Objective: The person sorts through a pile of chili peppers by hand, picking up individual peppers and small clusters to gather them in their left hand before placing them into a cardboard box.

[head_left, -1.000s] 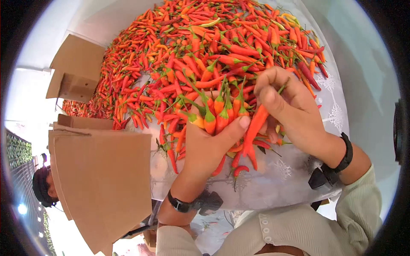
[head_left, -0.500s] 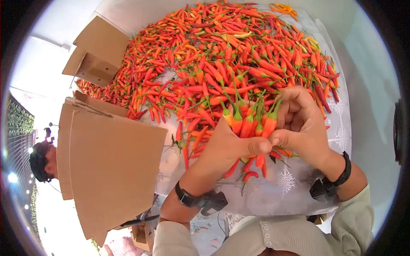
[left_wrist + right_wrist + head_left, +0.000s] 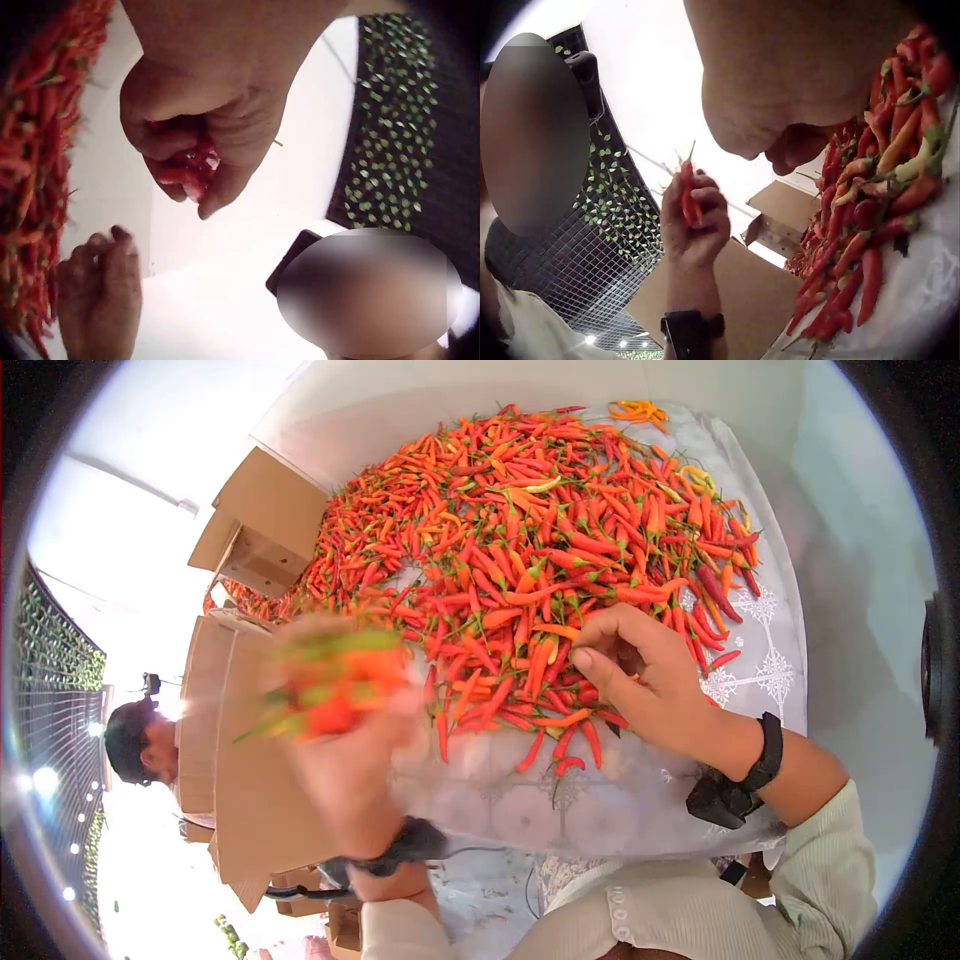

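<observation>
Several red and orange chili peppers (image 3: 345, 685) are bunched in my left hand (image 3: 355, 765), blurred in the head view, stems pointing up and to the left. The left wrist view shows the fingers curled round red chili peppers (image 3: 193, 166); in the right wrist view a green stem rises above the grip. In the head view this hand overlaps the cardboard box (image 3: 270, 800). My right hand (image 3: 650, 680) hovers at the near edge of the chili pile (image 3: 520, 580), its fingers loosely bent and the thumb near the index finger. No pepper shows in its grasp.
The pile spreads over a white patterned tablecloth (image 3: 620, 800). Cardboard flaps (image 3: 265, 525) stand at its left. A few yellow-orange peppers (image 3: 640, 412) lie apart at the back. Another person (image 3: 140, 740) is beyond the box at far left.
Both hands were together over the pile, with the right hand putting a chili pepper into the left hand's bunch. The left hand has swung left with the bunch; the right hand stays by the pile.
</observation>
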A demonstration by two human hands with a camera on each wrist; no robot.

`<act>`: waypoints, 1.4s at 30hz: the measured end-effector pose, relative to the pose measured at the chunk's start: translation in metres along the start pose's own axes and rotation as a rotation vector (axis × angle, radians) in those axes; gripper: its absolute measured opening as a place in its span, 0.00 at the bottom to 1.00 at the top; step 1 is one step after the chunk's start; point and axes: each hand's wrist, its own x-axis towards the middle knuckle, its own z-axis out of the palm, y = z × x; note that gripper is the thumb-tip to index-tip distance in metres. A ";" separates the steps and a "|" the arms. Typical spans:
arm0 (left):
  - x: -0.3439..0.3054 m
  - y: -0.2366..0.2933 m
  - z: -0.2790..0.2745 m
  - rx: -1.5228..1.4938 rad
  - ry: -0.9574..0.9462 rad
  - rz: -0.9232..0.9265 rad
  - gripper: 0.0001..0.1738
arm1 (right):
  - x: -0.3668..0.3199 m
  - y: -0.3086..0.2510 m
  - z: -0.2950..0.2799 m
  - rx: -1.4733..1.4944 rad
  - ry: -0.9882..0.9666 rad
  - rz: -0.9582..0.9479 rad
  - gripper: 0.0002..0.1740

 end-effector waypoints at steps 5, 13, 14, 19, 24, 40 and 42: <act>0.033 0.081 -0.118 0.820 0.529 0.562 0.25 | -0.002 0.002 0.002 -0.042 -0.050 -0.050 0.07; 0.054 0.079 -0.202 1.456 -0.051 -0.131 0.25 | -0.004 -0.005 0.001 -0.118 -0.105 -0.112 0.07; 0.053 0.071 -0.199 1.345 -0.024 -0.211 0.26 | -0.004 -0.003 0.000 -0.132 -0.102 -0.112 0.07; 0.050 0.075 -0.152 1.497 0.100 -0.049 0.26 | 0.001 0.004 -0.001 -0.173 -0.087 -0.091 0.04; 0.021 0.062 -0.061 0.791 0.114 0.187 0.14 | 0.009 0.018 -0.003 -0.187 -0.023 -0.040 0.07; 0.052 -0.136 0.046 0.477 -0.040 0.099 0.08 | 0.030 0.027 -0.014 -0.442 0.315 -0.197 0.06; 0.052 -0.139 0.046 0.559 -0.018 0.086 0.09 | 0.033 0.031 -0.015 -0.475 0.307 -0.199 0.06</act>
